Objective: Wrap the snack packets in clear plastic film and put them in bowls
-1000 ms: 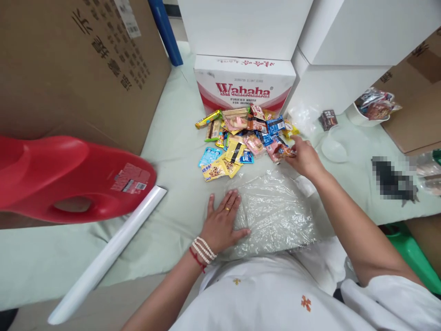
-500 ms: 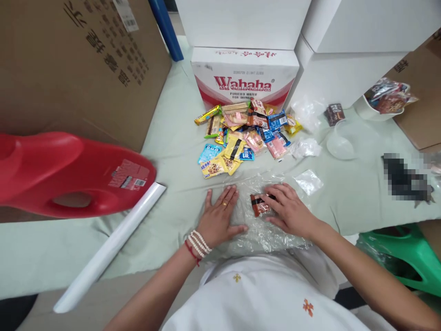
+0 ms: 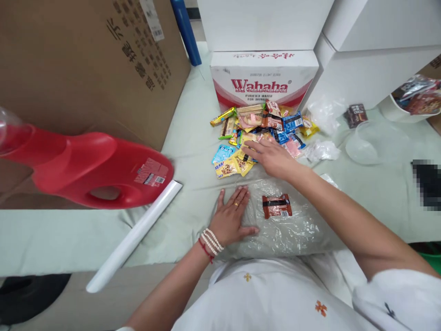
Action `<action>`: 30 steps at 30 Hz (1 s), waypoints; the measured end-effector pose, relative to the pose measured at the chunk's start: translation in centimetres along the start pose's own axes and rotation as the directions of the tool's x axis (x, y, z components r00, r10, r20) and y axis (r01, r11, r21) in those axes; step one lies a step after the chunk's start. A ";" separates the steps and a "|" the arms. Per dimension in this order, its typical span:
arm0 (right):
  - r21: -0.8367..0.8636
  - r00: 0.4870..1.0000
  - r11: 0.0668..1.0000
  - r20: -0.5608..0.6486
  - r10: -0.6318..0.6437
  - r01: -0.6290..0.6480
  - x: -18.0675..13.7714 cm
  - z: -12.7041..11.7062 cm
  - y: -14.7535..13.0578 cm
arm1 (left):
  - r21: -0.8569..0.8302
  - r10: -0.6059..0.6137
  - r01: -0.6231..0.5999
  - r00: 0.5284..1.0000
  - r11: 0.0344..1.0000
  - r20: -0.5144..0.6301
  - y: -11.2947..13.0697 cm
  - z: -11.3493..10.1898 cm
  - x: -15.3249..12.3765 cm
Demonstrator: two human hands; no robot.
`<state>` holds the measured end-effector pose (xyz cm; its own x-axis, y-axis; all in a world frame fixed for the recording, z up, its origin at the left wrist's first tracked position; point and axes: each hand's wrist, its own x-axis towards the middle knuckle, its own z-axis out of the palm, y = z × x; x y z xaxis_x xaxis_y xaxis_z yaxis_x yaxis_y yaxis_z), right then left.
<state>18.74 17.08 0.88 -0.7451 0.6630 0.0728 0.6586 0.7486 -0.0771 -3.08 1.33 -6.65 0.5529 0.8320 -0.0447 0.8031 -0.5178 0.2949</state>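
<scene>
A clear, wrinkled plastic sheet or bag [image 3: 306,230] lies in front of me. My left hand [image 3: 230,219] rests flat on its left part, fingers stretched out. On the plastic lies a brown snack packet [image 3: 277,206] with a dark band, touched by neither hand. My right hand [image 3: 270,156] is over the near side of a pile of wrapped snacks [image 3: 250,117], fingers extended across a yellow packet [image 3: 245,139]; whether the fingertips press on it I cannot tell. Yellow cookie packets [image 3: 226,168] and a light-blue packet [image 3: 223,154] lie just left of that hand.
Behind the pile stands a Wahaba-style white and red water carton [image 3: 265,82]. At left are a big red jug [image 3: 113,170] and a white roll [image 3: 138,234]. Crumpled clear plastic [image 3: 322,150], a transparent bowl [image 3: 365,147] and a white tub of packets [image 3: 396,110] are on the right.
My right hand has left the brown packet and moved forward to the snack pile. The brown packet now lies uncovered on the plastic. My left hand stays flat; the view has shifted left.
</scene>
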 end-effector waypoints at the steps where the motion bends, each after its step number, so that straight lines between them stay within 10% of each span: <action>1: -0.014 0.998 0.999 0.057 -0.040 0.041 2.1 0.2 0.4 | 0.002 0.000 0.000 1.000 1.000 0.002 0.0 0.0 0.0; 6: -0.059 0.964 0.996 0.263 -0.043 0.061 5.5 -0.6 1.7 | -0.003 0.006 -0.006 1.000 1.000 -0.014 -0.2 0.1 -0.1; 13: 0.228 0.959 0.969 0.283 0.026 -0.093 -6.7 -6.6 -1.3 | -0.049 0.025 -0.027 0.999 0.998 -0.043 -0.2 -0.2 -0.3; 19: 0.171 0.923 0.971 0.372 0.095 -0.168 -10.7 -1.8 -5.7 | -0.027 0.053 -0.056 0.993 0.998 -0.107 -0.6 -0.3 -0.6; 23: 0.274 0.968 0.941 0.200 0.148 -0.200 -13.2 -1.0 -6.1 | -0.061 0.127 -0.149 0.953 0.987 -0.274 -0.4 -1.9 -2.7; 30: 0.443 0.978 0.873 0.129 0.164 -0.205 -24.7 -0.6 -8.5 | -0.227 0.422 -0.410 0.907 0.884 0.006 0.7 -2.2 -6.1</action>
<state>31.57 -5.69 0.30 -0.6343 0.7700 -0.0695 0.6805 0.5135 -0.5227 -6.42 -3.65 -4.08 0.8416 0.5344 0.0778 0.4326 -0.7534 0.4952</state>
